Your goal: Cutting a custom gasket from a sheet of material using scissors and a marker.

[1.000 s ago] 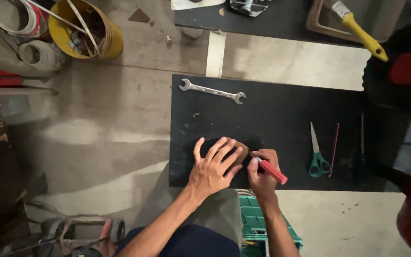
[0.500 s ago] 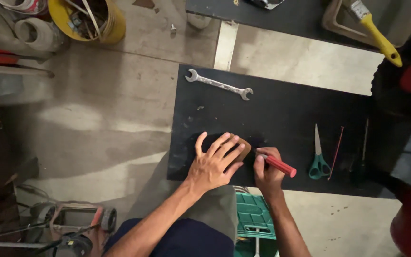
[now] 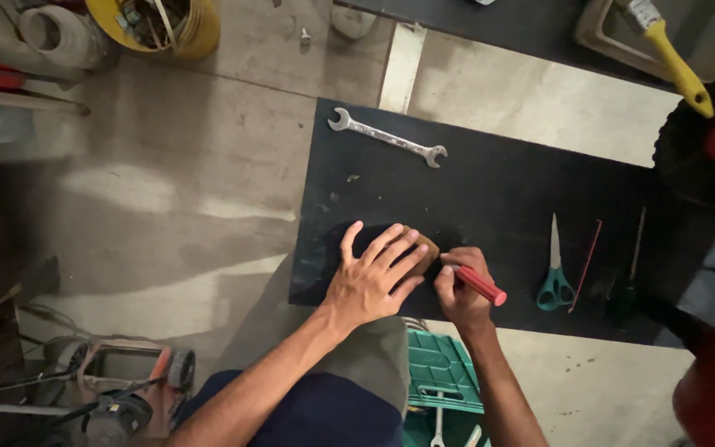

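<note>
Two hands at mat (image 3: 490,190) near edge: left hand (image 3: 370,281) flat on brown piece (image 3: 424,248); right hand (image 3: 461,290) grips red marker (image 3: 480,285), just right.

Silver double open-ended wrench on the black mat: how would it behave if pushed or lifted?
The silver double open-ended wrench looks like solid metal: probably stiff and heavy for its size. Lying flat on the black mat, it should slide rather than roll.
</note>
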